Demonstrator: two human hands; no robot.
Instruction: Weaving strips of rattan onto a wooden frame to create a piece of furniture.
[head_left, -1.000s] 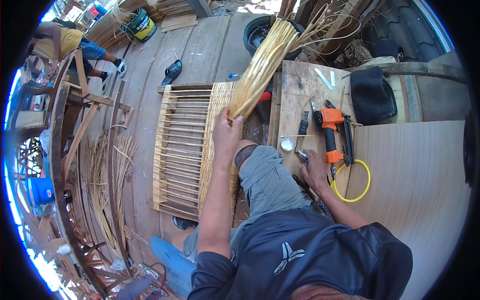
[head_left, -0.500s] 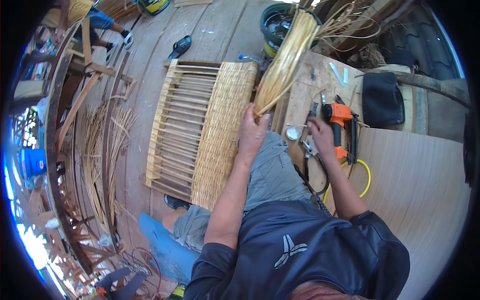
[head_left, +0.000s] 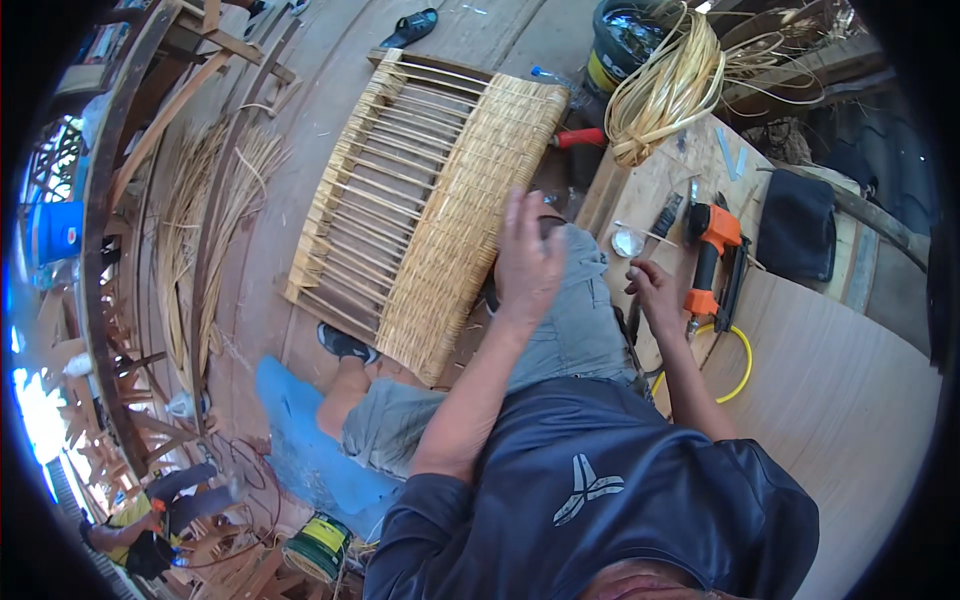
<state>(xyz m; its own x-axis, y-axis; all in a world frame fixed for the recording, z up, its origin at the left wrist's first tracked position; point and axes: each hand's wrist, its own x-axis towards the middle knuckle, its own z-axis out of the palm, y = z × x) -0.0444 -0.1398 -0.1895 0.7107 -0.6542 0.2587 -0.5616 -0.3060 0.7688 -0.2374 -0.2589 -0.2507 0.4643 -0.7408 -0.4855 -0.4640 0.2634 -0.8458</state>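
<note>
My left hand [head_left: 530, 260], slightly blurred, is over my thigh beside the woven panel, its fingers stretched out and holding nothing I can see. The panel is a wooden frame [head_left: 330, 325] with slats across it, its right part covered in tight straw-coloured weave [head_left: 470, 210]. My right hand [head_left: 655, 295] is at the workbench edge with curled fingers, next to an orange and black nail gun [head_left: 714, 240]. A dark, slim tool part shows beside it; whether the fingers grip it is unclear. A looped bundle of pale strips [head_left: 670, 90] rests at the bench's far end.
The bench [head_left: 690, 165] also carries a small white round container [head_left: 627, 242] and a black pouch [head_left: 797, 225]. A yellow hose [head_left: 745, 370] curves near my right forearm. Beyond stands a dark bucket [head_left: 625, 45]. A red-handled tool [head_left: 580, 137] is beside the panel; loose strips [head_left: 190, 240] lie left.
My left hand has let go of the strip bundle, now on the bench's far end, and come back toward me. My right hand has shifted slightly nearer. The view has turned.
</note>
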